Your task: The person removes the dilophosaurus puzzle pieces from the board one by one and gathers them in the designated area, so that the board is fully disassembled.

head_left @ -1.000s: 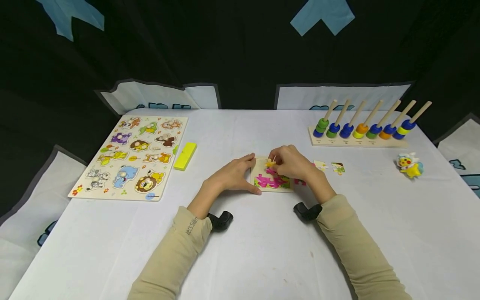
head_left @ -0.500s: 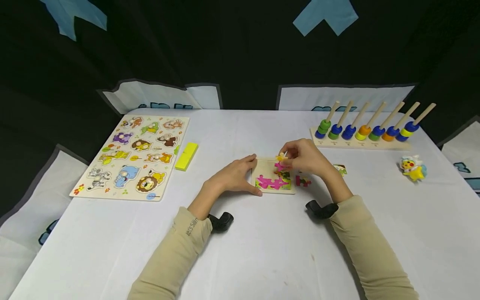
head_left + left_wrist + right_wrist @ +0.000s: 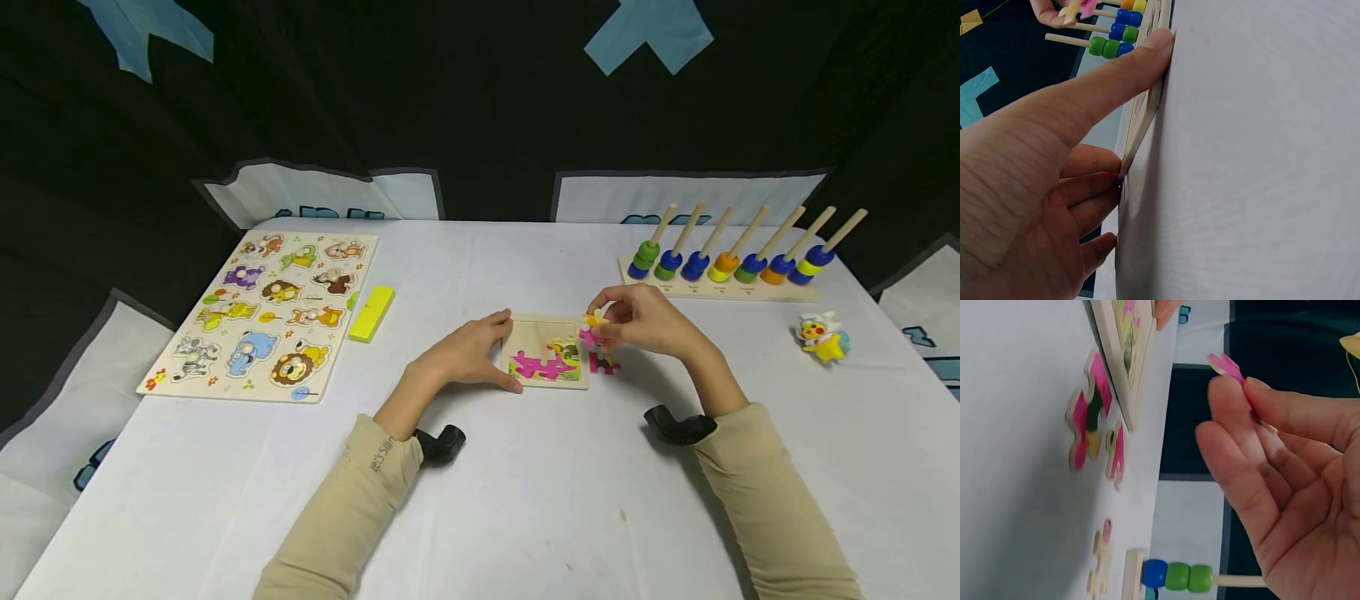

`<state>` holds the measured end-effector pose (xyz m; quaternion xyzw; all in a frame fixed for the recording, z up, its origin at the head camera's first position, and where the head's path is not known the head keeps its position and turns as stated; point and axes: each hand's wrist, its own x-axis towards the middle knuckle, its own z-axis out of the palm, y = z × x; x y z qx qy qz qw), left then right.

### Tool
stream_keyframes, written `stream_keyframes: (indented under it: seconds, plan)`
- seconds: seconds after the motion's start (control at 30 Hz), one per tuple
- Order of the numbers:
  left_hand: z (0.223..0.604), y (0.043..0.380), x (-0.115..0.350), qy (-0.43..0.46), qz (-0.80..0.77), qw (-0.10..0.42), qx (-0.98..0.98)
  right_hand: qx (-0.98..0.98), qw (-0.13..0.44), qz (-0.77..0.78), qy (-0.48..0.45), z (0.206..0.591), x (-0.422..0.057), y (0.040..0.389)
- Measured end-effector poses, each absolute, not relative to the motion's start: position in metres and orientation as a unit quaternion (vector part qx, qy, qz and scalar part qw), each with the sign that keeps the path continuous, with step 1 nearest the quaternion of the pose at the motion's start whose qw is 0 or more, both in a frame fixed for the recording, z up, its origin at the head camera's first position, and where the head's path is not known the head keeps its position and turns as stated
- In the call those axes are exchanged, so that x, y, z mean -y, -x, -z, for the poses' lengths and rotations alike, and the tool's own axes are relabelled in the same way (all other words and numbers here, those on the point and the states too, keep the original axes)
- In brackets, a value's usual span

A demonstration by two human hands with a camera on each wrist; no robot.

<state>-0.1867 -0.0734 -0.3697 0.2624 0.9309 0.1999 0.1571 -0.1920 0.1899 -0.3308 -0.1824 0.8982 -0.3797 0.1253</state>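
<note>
A small wooden puzzle tray (image 3: 529,335) lies flat on the white table, with pink and green jigsaw pieces (image 3: 543,367) along its front and right side. My left hand (image 3: 467,354) grips its left end, thumb at the front edge and fingertips at the side and far corner. Just right of the tray, my right hand (image 3: 648,317) is raised and pinches a jigsaw piece (image 3: 1229,367) between thumb and fingers; its pink edge shows in the right wrist view. Loose pink and dark green pieces (image 3: 603,363) lie below that hand, beside the tray.
On the left lies a large animal peg puzzle (image 3: 258,317), with a yellow block (image 3: 371,314) beside it. A counting stand with upright pegs and coloured beads (image 3: 720,286) is at the back right. Nearer on the right sits a small yellow figurine (image 3: 822,337).
The right hand has moved rightward from over the tray with the jigsaw piece, uncovering the tray's right side and the loose pieces. The left hand stays on the tray.
</note>
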Motion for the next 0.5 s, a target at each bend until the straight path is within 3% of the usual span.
stream_keyframes:
  seconds: [0.5]
  plan:
    - [0.370, 0.187, 0.074, -0.265, -0.202, 0.155, -0.930, -0.892, 0.213, 0.361, 0.169, 0.335, -0.227, 0.183]
